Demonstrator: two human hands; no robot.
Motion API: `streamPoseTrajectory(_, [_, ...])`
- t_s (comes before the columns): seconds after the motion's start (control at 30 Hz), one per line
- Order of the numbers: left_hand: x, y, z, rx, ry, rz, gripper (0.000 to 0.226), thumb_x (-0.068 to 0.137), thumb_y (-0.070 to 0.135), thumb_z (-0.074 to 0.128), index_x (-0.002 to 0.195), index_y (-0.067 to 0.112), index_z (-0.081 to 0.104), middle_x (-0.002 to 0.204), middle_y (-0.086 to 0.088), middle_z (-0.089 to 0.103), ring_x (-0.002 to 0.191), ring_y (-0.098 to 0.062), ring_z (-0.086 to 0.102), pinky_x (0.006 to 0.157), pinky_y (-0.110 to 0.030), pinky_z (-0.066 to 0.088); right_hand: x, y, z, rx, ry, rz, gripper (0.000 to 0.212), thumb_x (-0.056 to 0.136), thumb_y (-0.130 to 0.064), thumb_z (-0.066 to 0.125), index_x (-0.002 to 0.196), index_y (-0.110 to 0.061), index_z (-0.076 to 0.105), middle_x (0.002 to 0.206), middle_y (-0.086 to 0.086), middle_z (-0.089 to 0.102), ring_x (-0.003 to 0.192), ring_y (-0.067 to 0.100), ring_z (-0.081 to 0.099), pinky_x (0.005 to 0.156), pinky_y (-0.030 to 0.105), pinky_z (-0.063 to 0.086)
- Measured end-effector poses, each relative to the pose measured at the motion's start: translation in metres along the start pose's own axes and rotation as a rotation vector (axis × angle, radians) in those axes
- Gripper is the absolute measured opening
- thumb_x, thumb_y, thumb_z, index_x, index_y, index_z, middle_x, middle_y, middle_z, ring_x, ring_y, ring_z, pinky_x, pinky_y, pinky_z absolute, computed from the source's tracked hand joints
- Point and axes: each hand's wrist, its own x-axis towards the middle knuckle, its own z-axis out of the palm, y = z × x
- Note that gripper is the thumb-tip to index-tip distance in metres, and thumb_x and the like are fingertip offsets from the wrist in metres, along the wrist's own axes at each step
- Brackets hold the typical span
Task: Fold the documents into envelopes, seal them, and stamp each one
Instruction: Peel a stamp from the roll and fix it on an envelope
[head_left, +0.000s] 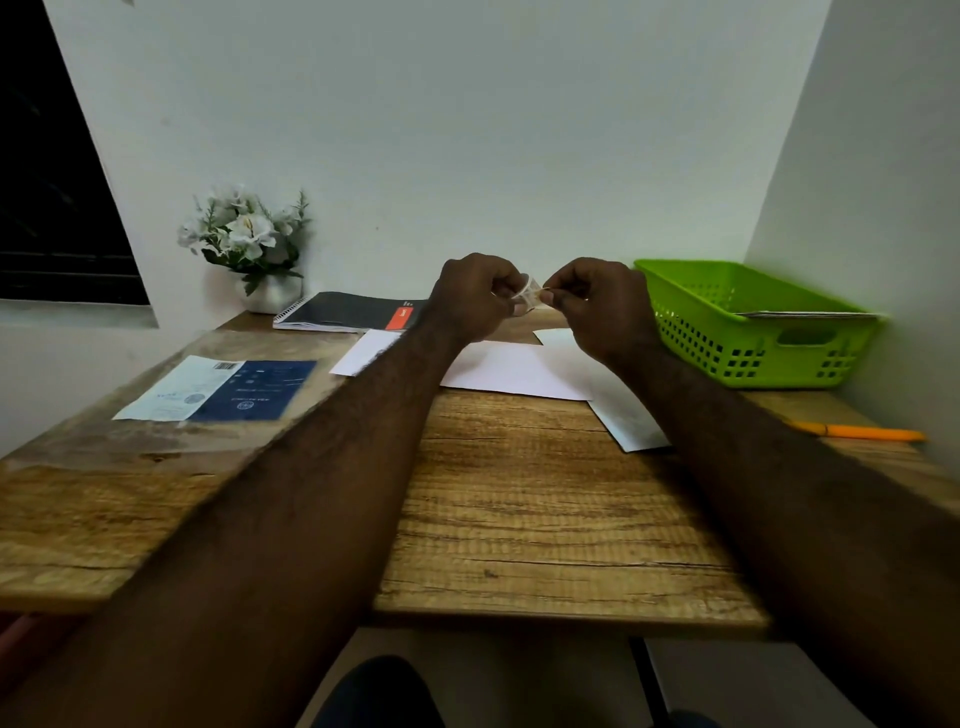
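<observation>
Stamp (530, 295) pinched between left hand (470, 299) and right hand (597, 306), probably mid-peel; next it needs pressing onto an envelope (626, 421) corner.

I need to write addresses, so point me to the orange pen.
In the head view, the orange pen lies on the desk at far right, just in front of the green basket.

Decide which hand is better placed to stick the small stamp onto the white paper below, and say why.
Probably right: the right hand pinches one edge of the stamp, over the white paper, while the left hand holds its other end.
</observation>
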Motion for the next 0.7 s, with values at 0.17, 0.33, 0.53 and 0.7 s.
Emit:
streamPoseTrajectory(0.17, [-0.003,0.003,-0.004,-0.083,-0.06,-0.02,0.026,0.078,0.021,0.083,0.103,0.014,0.077,0.093,0.004,0.074,0.088,-0.01,0.066,0.076,-0.019,0.046,0.002,0.0,-0.003,0.042,-0.012,0.024,0.004,0.08,-0.021,0.078,0.08,-0.024,0.075,0.073,-0.009,0.071,0.065,0.004,0.062,0.064,0.022,0.047])
streamPoseTrajectory(0.33, [-0.011,-0.002,-0.011,-0.197,-0.202,-0.001,0.021,0.089,0.03,0.074,0.102,0.014,0.074,0.091,0.005,0.07,0.069,0.003,0.058,0.056,-0.01,0.04,-0.003,0.003,-0.011,0.328,-0.161,0.206,0.009,0.084,-0.013,0.079,0.079,-0.018,0.073,0.076,0.002,0.073,0.069,0.018,0.071,0.066,0.034,0.062])
streamPoseTrajectory(0.53, [-0.013,0.003,-0.013,-0.35,-0.239,-0.092,0.023,0.098,0.026,0.061,0.079,0.014,0.069,0.066,0.0,0.061,0.054,-0.016,0.05,0.052,-0.028,0.04,-0.008,0.001,-0.02,0.628,-0.3,0.361,0.008,0.087,-0.011,0.076,0.088,-0.006,0.07,0.081,0.007,0.07,0.075,0.019,0.071,0.071,0.03,0.06])
streamPoseTrajectory(0.7, [-0.012,0.006,-0.008,-0.43,-0.196,-0.158,0.023,0.096,0.023,0.062,0.078,0.012,0.069,0.06,0.007,0.056,0.055,-0.01,0.047,0.056,-0.028,0.038,-0.005,-0.003,-0.021,0.747,-0.292,0.483,0.009,0.086,-0.006,0.075,0.09,0.0,0.071,0.077,0.008,0.07,0.071,0.017,0.068,0.076,0.03,0.061])
